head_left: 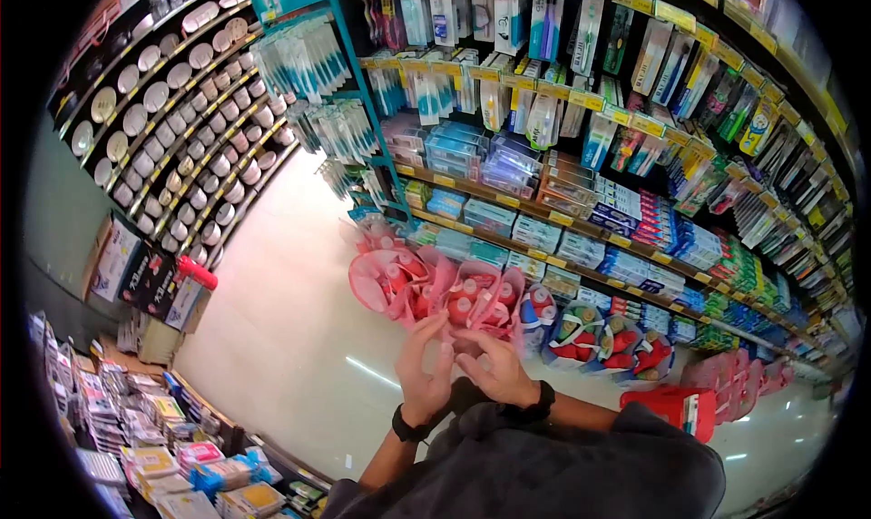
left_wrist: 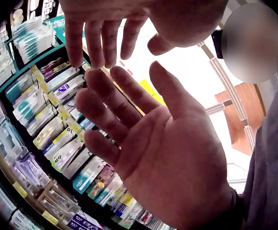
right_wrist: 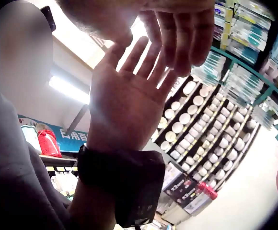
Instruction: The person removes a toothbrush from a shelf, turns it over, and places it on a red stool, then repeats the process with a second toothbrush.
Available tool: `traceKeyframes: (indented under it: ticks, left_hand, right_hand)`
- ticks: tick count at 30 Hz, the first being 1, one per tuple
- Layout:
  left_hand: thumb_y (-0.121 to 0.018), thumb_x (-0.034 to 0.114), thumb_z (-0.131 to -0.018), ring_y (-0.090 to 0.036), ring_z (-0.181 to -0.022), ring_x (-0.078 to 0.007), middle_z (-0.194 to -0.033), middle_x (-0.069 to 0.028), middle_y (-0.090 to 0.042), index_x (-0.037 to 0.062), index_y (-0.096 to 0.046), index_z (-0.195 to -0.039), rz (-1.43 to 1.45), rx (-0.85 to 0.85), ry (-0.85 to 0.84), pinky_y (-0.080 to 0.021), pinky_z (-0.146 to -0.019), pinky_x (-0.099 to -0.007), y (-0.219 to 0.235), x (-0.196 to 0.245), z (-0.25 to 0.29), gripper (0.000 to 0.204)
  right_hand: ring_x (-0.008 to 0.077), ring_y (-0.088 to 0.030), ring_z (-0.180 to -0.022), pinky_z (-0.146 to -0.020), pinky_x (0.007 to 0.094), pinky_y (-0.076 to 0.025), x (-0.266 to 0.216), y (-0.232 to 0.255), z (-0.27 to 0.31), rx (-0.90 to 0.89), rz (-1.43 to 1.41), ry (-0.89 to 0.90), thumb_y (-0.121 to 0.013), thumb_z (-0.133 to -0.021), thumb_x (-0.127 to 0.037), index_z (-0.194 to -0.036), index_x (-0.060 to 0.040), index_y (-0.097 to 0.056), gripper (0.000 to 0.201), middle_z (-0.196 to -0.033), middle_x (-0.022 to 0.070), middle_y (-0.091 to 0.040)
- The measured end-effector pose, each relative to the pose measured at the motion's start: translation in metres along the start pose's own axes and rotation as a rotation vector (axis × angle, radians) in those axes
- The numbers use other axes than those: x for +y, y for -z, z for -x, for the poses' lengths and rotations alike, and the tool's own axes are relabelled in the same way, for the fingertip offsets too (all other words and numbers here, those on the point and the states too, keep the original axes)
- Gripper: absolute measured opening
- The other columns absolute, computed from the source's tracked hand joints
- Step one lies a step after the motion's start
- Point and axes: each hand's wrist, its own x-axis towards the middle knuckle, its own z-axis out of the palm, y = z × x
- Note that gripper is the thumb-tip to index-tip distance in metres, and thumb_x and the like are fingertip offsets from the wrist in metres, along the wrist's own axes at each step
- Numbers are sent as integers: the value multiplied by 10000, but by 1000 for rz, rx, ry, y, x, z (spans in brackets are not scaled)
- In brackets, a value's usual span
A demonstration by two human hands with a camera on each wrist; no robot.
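In the head view, my left hand (head_left: pixel 425 372) and right hand (head_left: pixel 499 370) are raised in front of my body, fingertips close together. The left wrist view has my left hand (left_wrist: pixel 134 17) at the top, fingers hanging down, with the right hand's palm (left_wrist: pixel 170 153) below, its fingers slightly bent and spread. From the right wrist, my right hand (right_wrist: pixel 177 28) is at the top and the left hand (right_wrist: pixel 129 98) faces it with extended fingers. Neither hand holds anything. Whether the fingertips touch, I cannot tell. Black bands circle both wrists.
Shelves of toothbrushes and toothpaste (head_left: pixel 653 220) stand ahead and to the right. Pink bags (head_left: pixel 386 279) of red bottles sit on the floor beyond the hands. A red basket (head_left: pixel 667 408) is at the right, bowl racks (head_left: pixel 181 111) at the left, and packaged goods (head_left: pixel 154 437) at the lower left.
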Motion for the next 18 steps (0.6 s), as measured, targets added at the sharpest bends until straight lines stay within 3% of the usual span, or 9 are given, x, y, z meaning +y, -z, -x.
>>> traceKeyframes:
  ticks: [2,9,12,15,18]
  left_hand:
    - [-552,175,-966,-621,-1124,-255,-1287,-172,-645,-31,-612,-1289,8,-20,13,-470,-987,-379,1,-15,-25,388]
    - [-446,361,-1042,-600,-1183,-262,-1318,-180,-625,-57,-582,-1322,-35,-86,-15,-466,-999,-391,4,-58,-99,521]
    - [-355,440,-1066,-593,-1201,-276,-1331,-190,-614,-48,-572,-1336,104,-66,42,-464,-1003,-403,4,-71,-120,598]
    - [-298,466,-1078,-582,-1218,-283,-1340,-187,-608,-41,-556,-1347,169,-91,36,-462,-1004,-409,4,-80,-140,629]
    - [-371,393,-1072,-562,-1263,-304,-1374,-197,-579,-45,-566,-1316,283,-101,47,-452,-1030,-401,0,-92,-159,538]
  right_hand:
    - [242,-699,-966,-807,335,-545,6,1,-27,68,-40,79,-636,-971,-109,-1382,-29,-531,432,-1119,154,-695]
    - [224,-650,-1100,-923,335,-526,20,12,-104,175,-36,121,-539,-1017,-148,-1358,37,-520,388,-1266,162,-624]
    - [238,-658,-1087,-907,338,-528,30,13,-131,205,-44,125,-601,-991,-150,-1361,-21,-547,395,-1227,149,-620]
    - [266,-642,-1143,-949,348,-513,28,18,-152,185,-97,140,-594,-994,-163,-1387,-28,-537,419,-1303,169,-598]
    - [309,-592,-1247,-1029,375,-472,18,20,-176,169,-62,160,-586,-1001,-188,-1426,-14,-506,466,-1395,198,-552]
